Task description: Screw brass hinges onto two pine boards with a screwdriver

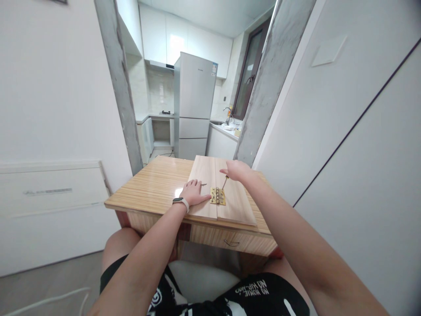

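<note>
Two pale wooden boards (237, 204) lie side by side on the desk, their long edges meeting. A brass hinge (217, 196) spans the seam near their front end. My right hand (237, 170) is closed round the handle of a screwdriver (225, 182), its shaft slanting down to the hinge's right leaf. My left hand (194, 193), with a watch band at the wrist, lies flat on the left board, thumb against the hinge's left leaf. Beside its fingers is a small dark object (204, 184), perhaps screws.
The boards rest on a wood-grain desk (154, 182) with a drawer handle (231, 243) in front. My legs are under it. Beyond stand a silver fridge (196, 94) and a kitchen counter (226, 131). White walls flank both sides.
</note>
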A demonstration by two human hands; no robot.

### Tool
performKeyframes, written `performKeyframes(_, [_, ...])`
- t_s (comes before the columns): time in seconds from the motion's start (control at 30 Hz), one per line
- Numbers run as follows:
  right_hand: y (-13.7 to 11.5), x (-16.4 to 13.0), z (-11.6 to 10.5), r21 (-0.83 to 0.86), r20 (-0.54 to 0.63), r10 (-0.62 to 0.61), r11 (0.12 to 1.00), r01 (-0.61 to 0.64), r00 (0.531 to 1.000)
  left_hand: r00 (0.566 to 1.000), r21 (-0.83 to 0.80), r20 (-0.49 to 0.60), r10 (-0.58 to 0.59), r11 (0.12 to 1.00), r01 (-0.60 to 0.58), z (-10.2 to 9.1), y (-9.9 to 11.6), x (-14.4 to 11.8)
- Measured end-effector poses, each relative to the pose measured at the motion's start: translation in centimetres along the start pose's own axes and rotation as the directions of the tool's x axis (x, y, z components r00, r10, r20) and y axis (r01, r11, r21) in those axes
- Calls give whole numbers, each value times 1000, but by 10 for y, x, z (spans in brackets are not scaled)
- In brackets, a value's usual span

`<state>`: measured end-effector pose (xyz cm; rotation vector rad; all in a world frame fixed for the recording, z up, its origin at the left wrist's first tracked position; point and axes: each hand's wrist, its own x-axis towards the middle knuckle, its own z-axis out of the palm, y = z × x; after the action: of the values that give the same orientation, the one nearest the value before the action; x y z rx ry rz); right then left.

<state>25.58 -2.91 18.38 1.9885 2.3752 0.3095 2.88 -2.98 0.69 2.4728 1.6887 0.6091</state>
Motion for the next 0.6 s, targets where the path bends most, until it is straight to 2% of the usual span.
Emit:
performKeyframes(0.13, [2, -2, -1, -27, 13, 38, 999, -38, 999, 1000, -8, 11, -10, 1000, 10, 0, 0, 0])
performKeyframes(0.47, [8, 5, 1, 61, 48, -95, 994, 92, 994, 1000, -6, 11, -4, 1000, 4, 1, -1, 1])
performKeyframes(0.6, [5, 1, -1, 93, 35, -79, 993, 75, 996, 1000, -7, 12, 0, 1000, 0, 1, -1, 1])
